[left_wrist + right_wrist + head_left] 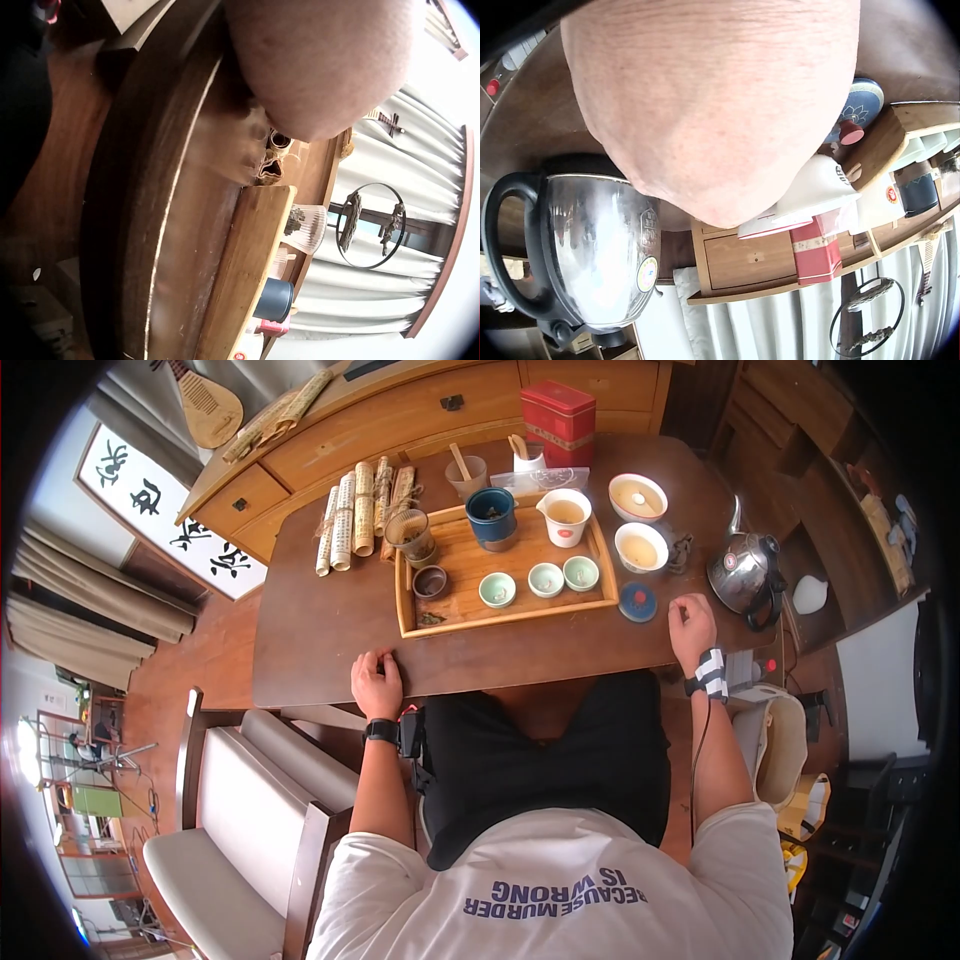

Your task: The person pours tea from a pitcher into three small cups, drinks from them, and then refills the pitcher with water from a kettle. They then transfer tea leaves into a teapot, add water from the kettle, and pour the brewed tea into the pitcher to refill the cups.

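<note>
My left hand [377,684] rests at the table's front edge, fingers loosely bent and holding nothing. Between the blue lid [638,602] and the steel kettle [745,572], my right hand [692,632] lies on the table, also loosely curled and empty. A wooden tray [520,619] carries a blue pot [491,520], a white pitcher [565,518], several pale green cups [497,590], a small dark cup [431,582] and a ribbed glass [412,537]. Both wrist views show mostly the back of each hand; the fingers are hidden there.
Rolled scrolls [343,520] lie left of the tray. Two white bowls [641,548] stand right of it, a red tin [558,422] behind. Beyond the table is a wooden cabinet [400,422]; a cushioned chair [240,790] is at the left.
</note>
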`<state>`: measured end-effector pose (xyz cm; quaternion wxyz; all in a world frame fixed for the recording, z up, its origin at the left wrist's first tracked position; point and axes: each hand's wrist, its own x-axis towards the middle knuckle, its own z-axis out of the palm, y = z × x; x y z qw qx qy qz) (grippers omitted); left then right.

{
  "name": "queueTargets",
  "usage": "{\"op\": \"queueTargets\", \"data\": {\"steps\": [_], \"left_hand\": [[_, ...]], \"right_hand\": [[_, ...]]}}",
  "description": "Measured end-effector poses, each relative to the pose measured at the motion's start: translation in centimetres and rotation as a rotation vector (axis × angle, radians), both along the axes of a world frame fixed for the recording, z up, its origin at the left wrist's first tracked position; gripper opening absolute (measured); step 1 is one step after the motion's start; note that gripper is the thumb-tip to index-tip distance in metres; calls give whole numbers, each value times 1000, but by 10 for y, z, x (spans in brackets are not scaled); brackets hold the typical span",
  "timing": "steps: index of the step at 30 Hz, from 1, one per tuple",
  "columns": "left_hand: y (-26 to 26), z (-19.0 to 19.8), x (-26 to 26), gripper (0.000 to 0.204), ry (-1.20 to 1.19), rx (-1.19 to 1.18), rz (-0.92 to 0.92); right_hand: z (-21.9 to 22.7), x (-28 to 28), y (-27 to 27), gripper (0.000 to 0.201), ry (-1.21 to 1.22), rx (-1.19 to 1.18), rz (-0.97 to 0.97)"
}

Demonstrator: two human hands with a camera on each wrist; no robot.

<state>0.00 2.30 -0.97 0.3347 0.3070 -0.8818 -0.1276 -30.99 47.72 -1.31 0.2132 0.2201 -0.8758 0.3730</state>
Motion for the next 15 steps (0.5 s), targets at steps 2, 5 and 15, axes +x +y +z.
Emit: {"op": "queueTargets", "data": {"steps": [2, 5, 15], "left_hand": [[0, 0, 0, 7, 7, 0, -7], [-1, -1, 0, 7, 12, 0, -14], [2, 2, 0, 6, 10, -3, -24]], "right_hand": [[1, 1, 0, 7, -13, -1, -5], [3, 2, -1, 7, -29, -4, -6], [3, 3, -1, 6, -7, -4, 7]]}}
